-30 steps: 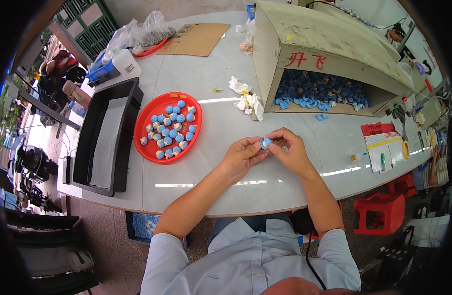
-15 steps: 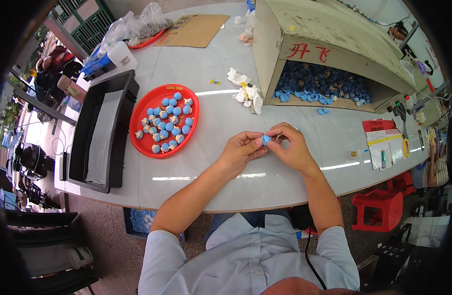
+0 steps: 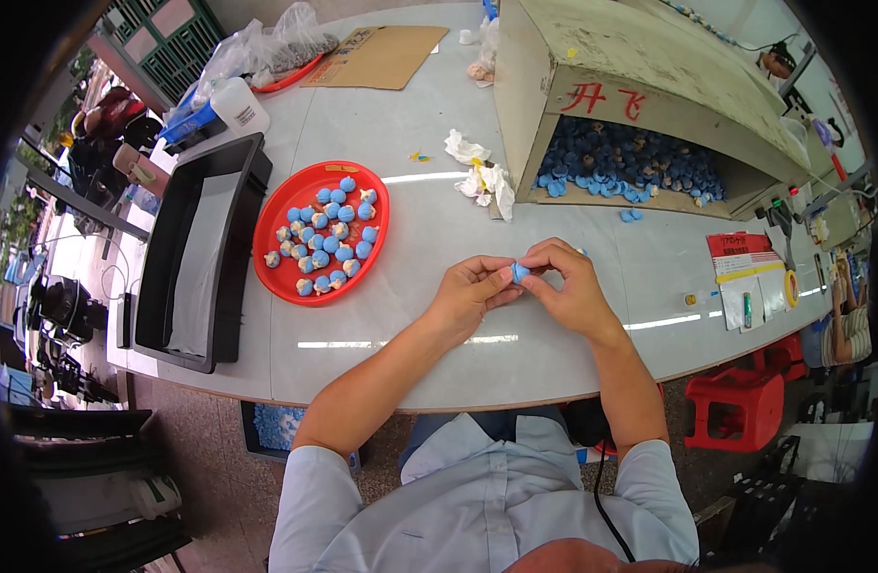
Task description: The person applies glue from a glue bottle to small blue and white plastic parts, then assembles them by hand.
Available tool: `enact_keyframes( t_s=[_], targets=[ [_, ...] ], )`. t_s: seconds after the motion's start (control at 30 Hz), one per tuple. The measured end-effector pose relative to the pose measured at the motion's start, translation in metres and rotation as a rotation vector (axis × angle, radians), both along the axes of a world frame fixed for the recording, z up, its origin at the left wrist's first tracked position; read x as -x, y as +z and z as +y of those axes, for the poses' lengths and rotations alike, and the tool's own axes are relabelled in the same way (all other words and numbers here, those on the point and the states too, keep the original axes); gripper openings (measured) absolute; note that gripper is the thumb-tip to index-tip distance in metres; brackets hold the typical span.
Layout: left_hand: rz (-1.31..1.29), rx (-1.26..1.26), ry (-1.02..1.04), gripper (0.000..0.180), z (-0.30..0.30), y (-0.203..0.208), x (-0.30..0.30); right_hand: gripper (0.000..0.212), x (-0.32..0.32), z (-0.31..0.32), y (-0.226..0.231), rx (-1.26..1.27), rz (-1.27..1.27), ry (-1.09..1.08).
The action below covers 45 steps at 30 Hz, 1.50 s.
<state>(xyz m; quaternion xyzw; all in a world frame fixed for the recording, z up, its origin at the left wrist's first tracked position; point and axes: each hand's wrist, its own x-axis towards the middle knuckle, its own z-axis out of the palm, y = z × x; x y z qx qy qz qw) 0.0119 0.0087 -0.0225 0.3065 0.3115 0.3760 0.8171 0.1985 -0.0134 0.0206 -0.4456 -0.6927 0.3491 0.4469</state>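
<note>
Above the table in front of me, a small blue rounded piece point(image 3: 520, 273) is pinched between the fingertips of both hands. My left hand point(image 3: 471, 294) grips it from the left, thumb and fingers closed. From the other side, the closed thumb and fingers of my right hand point(image 3: 571, 288) press on the same piece. Fingers cover much of it, so its full shape is hidden. To the left of my hands, a round red tray point(image 3: 296, 201) carries several blue balls point(image 3: 339, 229) with cream-coloured parts.
A long black tray point(image 3: 238, 286) stands left of the red one. Back right, an open-fronted box point(image 3: 517, 143) holds a heap of blue pieces point(image 3: 630, 158). Crumpled tissues point(image 3: 496, 194) lie beside it. Cardboard point(image 3: 381, 53) rests at the back; red stools point(image 3: 740, 411) stand right.
</note>
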Motion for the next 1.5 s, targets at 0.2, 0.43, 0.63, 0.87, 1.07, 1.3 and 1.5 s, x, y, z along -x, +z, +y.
enact_keyframes(
  t_s=[0.2, 0.43, 0.63, 0.87, 1.07, 1.3, 1.5],
  targets=[
    [0.041, -0.099, 0.048, 0.024, -0.004, -0.003, -0.001, 0.017, -0.001, 0.000, -0.005, 0.073, 0.078, 0.005],
    [0.030, -0.063, 0.013, 0.025, 0.000, -0.001, -0.002, 0.017, -0.001, 0.002, -0.004, -0.001, 0.003, 0.015],
    [0.086, 0.000, 0.022, 0.040, 0.002, 0.008, 0.003, 0.018, 0.012, 0.005, -0.014, 0.115, 0.078, -0.101],
    [0.123, 0.023, -0.006, 0.033, -0.002, 0.001, -0.002, 0.021, 0.021, -0.001, -0.024, 0.352, 0.113, -0.168],
    [0.115, -0.034, 0.129, 0.023, -0.006, -0.003, -0.016, 0.033, 0.027, -0.004, -0.033, 0.567, 0.432, -0.202],
    [0.104, -0.093, 0.176, 0.020, -0.010, -0.009, -0.022, 0.026, 0.036, -0.005, -0.033, 0.555, 0.539, -0.208],
    [0.094, -0.116, 0.192, 0.020, -0.008, -0.015, -0.026, 0.027, 0.039, -0.004, -0.031, 0.532, 0.553, -0.199]
  ],
)
